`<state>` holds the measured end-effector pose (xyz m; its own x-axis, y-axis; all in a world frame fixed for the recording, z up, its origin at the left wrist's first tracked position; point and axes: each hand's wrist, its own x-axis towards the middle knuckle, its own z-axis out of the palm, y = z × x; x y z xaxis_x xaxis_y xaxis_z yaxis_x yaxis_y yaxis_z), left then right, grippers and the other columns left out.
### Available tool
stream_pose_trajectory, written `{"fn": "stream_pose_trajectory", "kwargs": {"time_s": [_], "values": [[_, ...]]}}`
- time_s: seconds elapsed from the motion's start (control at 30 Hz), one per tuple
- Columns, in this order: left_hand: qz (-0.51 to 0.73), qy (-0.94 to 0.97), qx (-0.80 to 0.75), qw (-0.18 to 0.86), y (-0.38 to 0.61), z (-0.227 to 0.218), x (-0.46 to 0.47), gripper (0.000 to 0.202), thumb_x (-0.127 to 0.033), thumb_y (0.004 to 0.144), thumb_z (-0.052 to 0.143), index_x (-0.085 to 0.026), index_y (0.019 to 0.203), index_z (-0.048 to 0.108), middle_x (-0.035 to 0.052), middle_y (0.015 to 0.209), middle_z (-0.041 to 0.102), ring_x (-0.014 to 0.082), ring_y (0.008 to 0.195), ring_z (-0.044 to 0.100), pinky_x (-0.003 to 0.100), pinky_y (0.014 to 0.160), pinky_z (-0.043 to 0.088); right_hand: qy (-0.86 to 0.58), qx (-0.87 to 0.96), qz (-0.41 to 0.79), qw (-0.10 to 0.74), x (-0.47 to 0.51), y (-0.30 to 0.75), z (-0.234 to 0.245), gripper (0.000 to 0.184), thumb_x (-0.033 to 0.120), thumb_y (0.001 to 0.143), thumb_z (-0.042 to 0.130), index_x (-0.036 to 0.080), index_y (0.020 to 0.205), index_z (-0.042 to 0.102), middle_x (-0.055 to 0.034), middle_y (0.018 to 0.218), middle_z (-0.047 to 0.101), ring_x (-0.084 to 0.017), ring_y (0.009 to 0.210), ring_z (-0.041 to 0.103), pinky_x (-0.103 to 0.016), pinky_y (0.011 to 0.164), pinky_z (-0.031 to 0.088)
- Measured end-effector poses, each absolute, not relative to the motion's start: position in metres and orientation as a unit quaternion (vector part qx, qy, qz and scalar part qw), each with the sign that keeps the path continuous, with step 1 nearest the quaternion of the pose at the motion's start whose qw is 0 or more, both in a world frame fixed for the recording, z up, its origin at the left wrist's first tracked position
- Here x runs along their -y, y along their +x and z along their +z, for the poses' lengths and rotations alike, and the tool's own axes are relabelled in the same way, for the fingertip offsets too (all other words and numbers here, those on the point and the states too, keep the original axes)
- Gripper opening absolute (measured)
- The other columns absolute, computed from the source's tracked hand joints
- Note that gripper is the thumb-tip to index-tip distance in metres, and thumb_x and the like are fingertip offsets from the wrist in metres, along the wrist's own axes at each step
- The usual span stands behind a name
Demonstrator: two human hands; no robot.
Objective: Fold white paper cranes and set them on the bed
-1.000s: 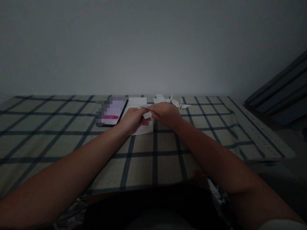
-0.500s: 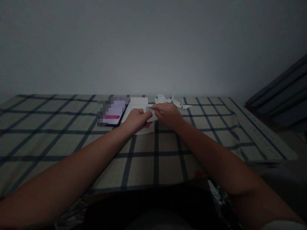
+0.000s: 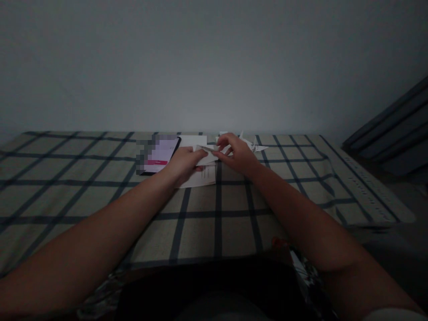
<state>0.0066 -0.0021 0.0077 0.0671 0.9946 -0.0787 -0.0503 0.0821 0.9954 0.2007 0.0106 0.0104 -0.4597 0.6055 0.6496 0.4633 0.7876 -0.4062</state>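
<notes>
A small piece of folded white paper (image 3: 206,158) is pinched in my left hand (image 3: 184,161), the thumb lying along its top. My right hand (image 3: 238,154) is at the paper's right end. Its thumb tip touches or nearly touches the paper, while the other visible fingers are lifted and curved apart from the thumb. Beneath the left hand lies a flat white sheet (image 3: 202,177) with faint print. Folded white paper cranes (image 3: 257,146) rest just behind and right of my right hand, which partly hides them.
A phone (image 3: 160,154) with a lit, partly blurred screen lies left of my left hand. More white paper (image 3: 193,140) is behind that hand. A checked cloth (image 3: 197,236) covers the table, with a plain wall (image 3: 214,67) beyond. Dark striped fabric (image 3: 394,129) hangs at the right.
My left hand has shifted slightly left with the folded paper, showing more of it. My right hand has loosened its pinch, its fingers rising away from the thumb.
</notes>
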Motion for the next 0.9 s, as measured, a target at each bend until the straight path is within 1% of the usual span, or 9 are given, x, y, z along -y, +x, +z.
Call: {"fn": "stream_pose_trajectory", "kwargs": {"time_s": [0.07, 0.17, 0.3, 0.37, 0.5, 0.6, 0.73, 0.83, 0.9], "values": [[0.472, 0.480, -0.487, 0.556, 0.006, 0.007, 0.001, 0.008, -0.020, 0.071, 0.073, -0.013, 0.072, 0.069, 0.0081, 0.074, 0.066, 0.0115, 0.056, 0.055, 0.023, 0.046, 0.033, -0.288, 0.867, 0.042, 0.404, -0.008, 0.200, 0.014, 0.010, 0.022, 0.096, 0.057, 0.017, 0.103, 0.062, -0.0103, 0.108, 0.063, -0.018, 0.094, 0.058, -0.031, 0.080, 0.052], [0.467, 0.478, -0.497, 0.553, 0.005, 0.006, 0.000, 0.012, -0.022, 0.070, 0.076, -0.014, 0.075, 0.069, 0.0078, 0.076, 0.067, 0.0121, 0.058, 0.056, 0.023, 0.047, 0.035, -0.276, 0.888, -0.030, 0.366, -0.001, 0.198, 0.018, 0.019, 0.013, 0.097, 0.048, 0.018, 0.100, 0.065, -0.0112, 0.116, 0.060, -0.019, 0.100, 0.057, -0.032, 0.088, 0.050], [0.471, 0.468, -0.512, 0.546, 0.006, 0.008, 0.002, 0.024, -0.029, 0.069, 0.081, -0.015, 0.087, 0.073, 0.0084, 0.090, 0.072, 0.0146, 0.070, 0.062, 0.022, 0.052, 0.041, -0.317, 0.893, -0.096, 0.306, 0.006, 0.197, 0.022, 0.031, 0.016, 0.101, 0.044, 0.026, 0.117, 0.068, -0.0076, 0.137, 0.057, -0.020, 0.110, 0.057, -0.032, 0.089, 0.050], [0.471, 0.466, -0.508, 0.551, 0.006, 0.010, 0.002, 0.022, -0.027, 0.067, 0.080, -0.015, 0.085, 0.073, 0.0072, 0.086, 0.071, 0.0140, 0.068, 0.061, 0.022, 0.050, 0.039, -0.325, 0.890, -0.116, 0.297, 0.008, 0.199, 0.025, 0.030, 0.019, 0.102, 0.046, 0.027, 0.120, 0.069, -0.0067, 0.141, 0.056, -0.021, 0.113, 0.057, -0.034, 0.090, 0.051], [0.467, 0.467, -0.491, 0.568, 0.006, 0.011, 0.002, 0.011, -0.019, 0.066, 0.076, -0.016, 0.075, 0.071, 0.0047, 0.075, 0.066, 0.0121, 0.059, 0.056, 0.022, 0.047, 0.034, -0.306, 0.903, -0.149, 0.262, 0.011, 0.203, 0.032, 0.026, 0.020, 0.100, 0.051, 0.025, 0.114, 0.072, -0.0082, 0.145, 0.056, -0.025, 0.120, 0.056, -0.039, 0.093, 0.051], [0.464, 0.464, -0.493, 0.571, 0.007, 0.011, 0.003, 0.007, -0.018, 0.067, 0.074, -0.018, 0.073, 0.071, 0.0050, 0.076, 0.067, 0.0124, 0.059, 0.057, 0.023, 0.048, 0.034, -0.293, 0.907, -0.170, 0.252, 0.012, 0.208, 0.036, 0.028, 0.021, 0.095, 0.059, 0.026, 0.118, 0.072, -0.0114, 0.145, 0.056, -0.028, 0.124, 0.055, -0.042, 0.092, 0.052], [0.463, 0.457, -0.501, 0.571, 0.007, 0.011, 0.004, 0.009, -0.019, 0.069, 0.074, -0.017, 0.077, 0.073, 0.0067, 0.081, 0.070, 0.0131, 0.063, 0.060, 0.022, 0.048, 0.035, -0.282, 0.912, -0.173, 0.241, 0.010, 0.212, 0.035, 0.028, 0.029, 0.095, 0.065, 0.027, 0.123, 0.071, -0.0129, 0.147, 0.056, -0.030, 0.131, 0.052, -0.045, 0.094, 0.053], [0.462, 0.461, -0.501, 0.568, 0.006, 0.011, 0.003, 0.013, -0.021, 0.070, 0.075, -0.016, 0.082, 0.075, 0.0077, 0.084, 0.072, 0.0135, 0.066, 0.061, 0.021, 0.050, 0.039, -0.298, 0.913, -0.159, 0.229, 0.008, 0.210, 0.033, 0.019, 0.028, 0.097, 0.063, 0.024, 0.112, 0.074, -0.0119, 0.144, 0.058, -0.029, 0.130, 0.053, -0.045, 0.097, 0.053], [0.459, 0.462, -0.500, 0.571, 0.006, 0.011, 0.004, 0.018, -0.022, 0.070, 0.076, -0.015, 0.087, 0.076, 0.0086, 0.089, 0.073, 0.0145, 0.071, 0.063, 0.021, 0.053, 0.043, -0.300, 0.915, -0.145, 0.228, 0.006, 0.209, 0.033, 0.018, 0.028, 0.099, 0.060, 0.022, 0.108, 0.075, -0.0123, 0.142, 0.060, -0.028, 0.127, 0.055, -0.045, 0.098, 0.053]]}}
